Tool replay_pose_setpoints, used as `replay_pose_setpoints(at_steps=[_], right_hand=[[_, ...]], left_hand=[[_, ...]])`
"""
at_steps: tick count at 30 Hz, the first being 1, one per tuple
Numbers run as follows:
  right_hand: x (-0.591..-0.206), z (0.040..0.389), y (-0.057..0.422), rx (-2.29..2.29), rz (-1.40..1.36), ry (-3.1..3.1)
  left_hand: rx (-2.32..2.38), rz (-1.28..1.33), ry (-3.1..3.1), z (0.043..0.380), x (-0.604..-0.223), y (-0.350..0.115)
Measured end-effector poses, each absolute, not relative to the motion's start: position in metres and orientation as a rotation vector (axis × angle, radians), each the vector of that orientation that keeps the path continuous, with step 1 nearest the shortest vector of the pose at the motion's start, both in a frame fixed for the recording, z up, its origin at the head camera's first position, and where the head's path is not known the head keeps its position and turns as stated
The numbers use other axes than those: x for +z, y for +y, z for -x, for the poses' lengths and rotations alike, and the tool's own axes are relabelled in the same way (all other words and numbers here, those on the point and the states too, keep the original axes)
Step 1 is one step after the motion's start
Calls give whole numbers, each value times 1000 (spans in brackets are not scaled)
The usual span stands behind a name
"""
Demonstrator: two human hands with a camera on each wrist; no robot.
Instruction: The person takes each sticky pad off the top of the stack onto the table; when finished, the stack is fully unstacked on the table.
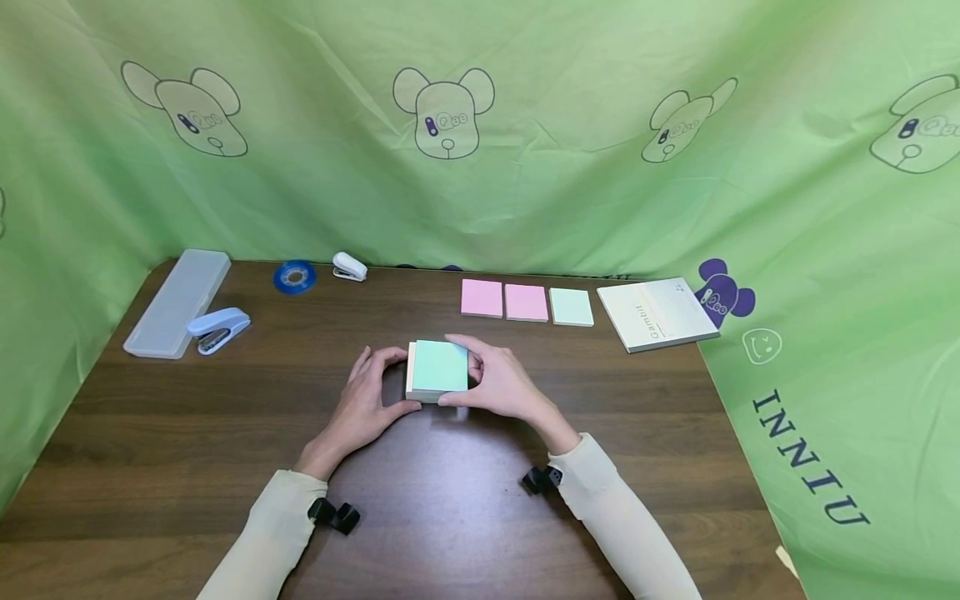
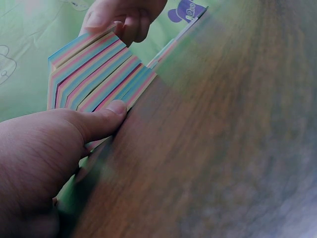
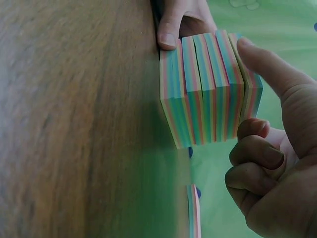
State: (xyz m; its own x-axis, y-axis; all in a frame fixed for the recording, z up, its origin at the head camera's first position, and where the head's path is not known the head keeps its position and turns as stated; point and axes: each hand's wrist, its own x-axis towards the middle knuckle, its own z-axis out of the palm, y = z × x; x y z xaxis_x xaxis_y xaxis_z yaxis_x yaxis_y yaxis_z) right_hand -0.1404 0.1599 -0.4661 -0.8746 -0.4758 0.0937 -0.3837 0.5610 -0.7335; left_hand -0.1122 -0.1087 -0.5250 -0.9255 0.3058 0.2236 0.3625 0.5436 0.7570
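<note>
A tall stack of sticky note pads [image 3: 203,91], striped pink, yellow, green and blue along its sides, stands on the table in front of me. Its mint-green top pad [image 1: 441,365] sits slightly to the right of the pads beneath, leaving a pale strip at the left. My left hand [image 1: 362,408] grips the stack low down from the left, with the thumb [image 2: 110,119] on the near side close to the table. From the right, my right hand [image 1: 504,385] pinches the top pad between thumb and forefinger, its other fingers curled in.
Behind the stack, two pink pads [image 1: 482,298] and one pale green pad [image 1: 572,307] lie in a row. A white book [image 1: 658,313] is at the right. Leftward are a white stapler [image 1: 349,267], blue tape roll [image 1: 294,277], light-blue stapler [image 1: 219,329] and translucent case [image 1: 178,304].
</note>
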Motion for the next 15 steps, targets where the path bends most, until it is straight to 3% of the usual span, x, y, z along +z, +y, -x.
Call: replay_pose_setpoints(at_steps=[15], right_hand=[[-467,139,162,-1301,740,2680]], left_hand=[[-1350,595,-2686,112,-524,-108]])
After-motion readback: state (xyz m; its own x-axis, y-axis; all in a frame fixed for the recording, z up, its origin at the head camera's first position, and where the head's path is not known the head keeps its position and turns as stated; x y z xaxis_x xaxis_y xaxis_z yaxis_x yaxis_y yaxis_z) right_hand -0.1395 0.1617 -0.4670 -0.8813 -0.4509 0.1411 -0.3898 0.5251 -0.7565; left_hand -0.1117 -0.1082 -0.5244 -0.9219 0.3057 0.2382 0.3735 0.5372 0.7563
